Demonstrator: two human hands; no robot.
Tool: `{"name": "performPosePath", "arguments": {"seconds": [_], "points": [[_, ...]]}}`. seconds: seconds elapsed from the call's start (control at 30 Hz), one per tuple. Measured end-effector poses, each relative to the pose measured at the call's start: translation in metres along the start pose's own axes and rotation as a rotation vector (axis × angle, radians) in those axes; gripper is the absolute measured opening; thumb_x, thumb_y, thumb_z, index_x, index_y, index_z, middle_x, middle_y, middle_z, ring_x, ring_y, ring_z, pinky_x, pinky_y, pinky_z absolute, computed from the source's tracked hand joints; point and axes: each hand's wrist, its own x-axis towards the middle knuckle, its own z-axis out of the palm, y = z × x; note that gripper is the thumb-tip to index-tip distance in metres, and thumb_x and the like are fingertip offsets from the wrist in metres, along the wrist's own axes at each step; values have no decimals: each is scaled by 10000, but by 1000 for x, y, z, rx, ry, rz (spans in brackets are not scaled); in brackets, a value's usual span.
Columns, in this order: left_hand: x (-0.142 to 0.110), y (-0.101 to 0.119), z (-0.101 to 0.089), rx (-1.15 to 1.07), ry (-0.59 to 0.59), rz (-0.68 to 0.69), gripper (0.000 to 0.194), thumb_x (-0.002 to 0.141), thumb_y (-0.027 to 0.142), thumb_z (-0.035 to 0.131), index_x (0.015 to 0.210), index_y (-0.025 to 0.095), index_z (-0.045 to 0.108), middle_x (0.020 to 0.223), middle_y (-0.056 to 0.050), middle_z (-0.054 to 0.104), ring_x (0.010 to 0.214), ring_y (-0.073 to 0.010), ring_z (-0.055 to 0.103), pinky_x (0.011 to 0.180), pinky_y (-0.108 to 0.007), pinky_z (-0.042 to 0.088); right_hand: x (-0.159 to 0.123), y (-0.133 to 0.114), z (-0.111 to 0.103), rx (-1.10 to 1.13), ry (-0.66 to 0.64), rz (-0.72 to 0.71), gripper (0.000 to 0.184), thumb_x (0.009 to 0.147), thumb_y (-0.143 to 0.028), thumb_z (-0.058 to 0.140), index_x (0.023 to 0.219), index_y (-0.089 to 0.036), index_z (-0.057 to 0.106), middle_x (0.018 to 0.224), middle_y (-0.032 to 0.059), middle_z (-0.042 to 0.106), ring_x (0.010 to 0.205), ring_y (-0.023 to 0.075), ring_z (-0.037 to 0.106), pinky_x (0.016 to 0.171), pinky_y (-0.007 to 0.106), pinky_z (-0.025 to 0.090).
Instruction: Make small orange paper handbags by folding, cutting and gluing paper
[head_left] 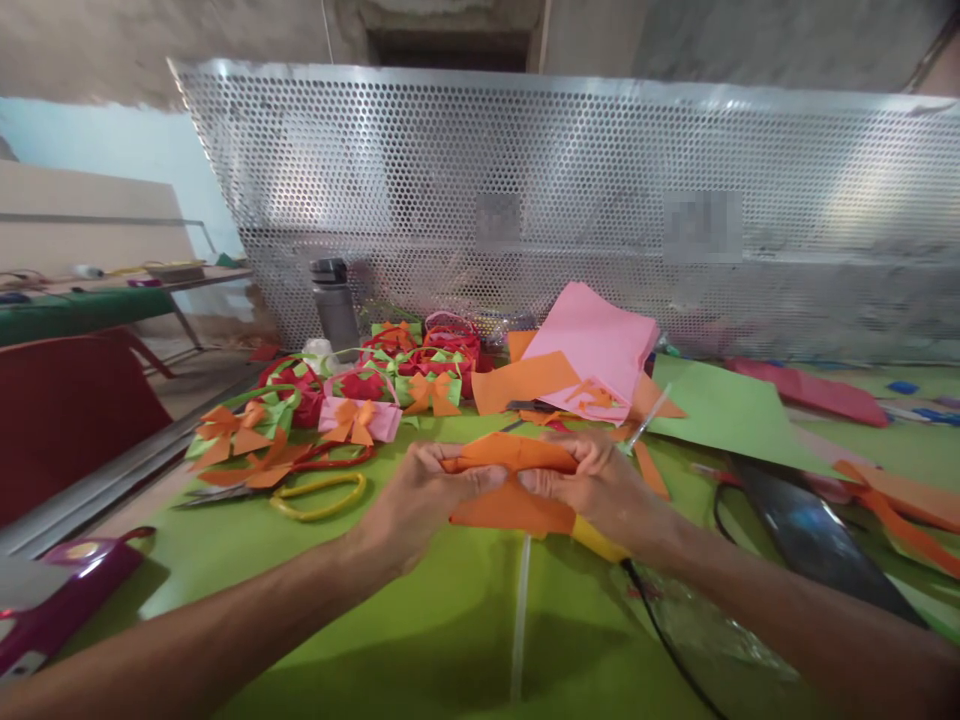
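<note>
Between my two hands is a folded piece of orange paper (514, 505), held up above the green table. My left hand (427, 490) pinches its left side, thumb on the near face. On the right side, my right hand (592, 485) grips it the same way, with the thumbs almost meeting in the middle. Behind the paper, partly hidden by it and my right hand, lies a yellow tool with a black cord (600, 540), probably a glue gun. A clear stick (520, 610) lies on the table below the paper.
Scissors with a yellow handle (319, 497) lie left of my hands. Small paper bags with orange bows (352, 418) crowd the back left near a grey bottle (336, 305). Pink sheets (589, 340), a green sheet (735, 410) and a dark phone (817, 540) lie rightward. Perforated metal panel (570, 170) stands behind.
</note>
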Motion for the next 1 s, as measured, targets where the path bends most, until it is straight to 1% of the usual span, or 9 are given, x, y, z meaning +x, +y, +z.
{"name": "performPosePath", "arguments": {"seconds": [0.1, 0.27, 0.43, 0.53, 0.6, 0.67, 0.73, 0.83, 1.0], "points": [[1, -1, -2, -26, -16, 12, 240, 671, 336, 741, 820, 148, 738, 768, -54, 713, 684, -151, 643, 683, -254, 507, 1, 2, -1, 21, -28, 31, 97, 717, -246, 626, 692, -155, 650, 659, -19, 567, 598, 119, 487, 547, 232, 370], [4, -2, -6, 20, -4, 0, 274, 651, 374, 747, 796, 142, 726, 730, -40, 689, 627, -131, 613, 624, -235, 488, 3, 4, -2, -1, 6, 11, 92, 714, -232, 623, 664, -159, 648, 642, -24, 524, 607, 118, 452, 559, 238, 345], [6, -3, -11, 100, 3, 25, 331, 653, 433, 728, 826, 151, 720, 717, -52, 681, 644, -162, 618, 593, -252, 492, 6, 3, -2, -3, 48, -32, 127, 686, -223, 640, 570, -173, 638, 578, -39, 442, 572, 106, 393, 533, 234, 308], [7, -2, -12, 72, -14, 39, 286, 691, 397, 707, 847, 158, 714, 734, -45, 682, 663, -151, 620, 620, -242, 490, 7, 4, -3, 24, 48, -32, 80, 696, -228, 639, 659, -194, 701, 633, -24, 533, 613, 120, 458, 567, 238, 351], [8, -3, -13, 35, -5, 55, 246, 706, 343, 702, 879, 168, 704, 766, -35, 686, 681, -133, 616, 633, -221, 476, 7, 4, -3, 45, 59, -29, 112, 705, -223, 638, 755, -226, 738, 732, -7, 624, 696, 142, 523, 643, 254, 395], [9, -3, -15, 30, 19, 65, 224, 713, 309, 691, 895, 178, 695, 751, -25, 679, 667, -122, 605, 603, -201, 453, 6, 3, -3, 41, 83, -39, 152, 704, -219, 642, 802, -261, 750, 787, -3, 668, 755, 155, 554, 707, 269, 410], [10, -2, -17, 45, 22, 77, 191, 730, 289, 668, 889, 184, 687, 707, -14, 658, 640, -118, 591, 574, -194, 433, 6, 0, -3, 29, 104, -60, 168, 685, -204, 643, 785, -279, 755, 752, -9, 670, 735, 150, 554, 701, 266, 410], [9, -1, -23, 74, 0, 105, 121, 751, 244, 627, 847, 187, 674, 665, 1, 619, 611, -108, 563, 563, -190, 409, 6, -4, -3, 58, 112, -75, 193, 622, -152, 616, 690, -271, 752, 680, -20, 645, 680, 135, 541, 650, 246, 403], [8, 3, -27, 156, -29, 166, 81, 770, 190, 579, 789, 203, 657, 671, 30, 557, 581, -73, 472, 517, -162, 334, 7, -7, -6, 31, 75, -73, 246, 595, -118, 515, 657, -238, 720, 688, -19, 671, 668, 140, 567, 640, 255, 438]]}}
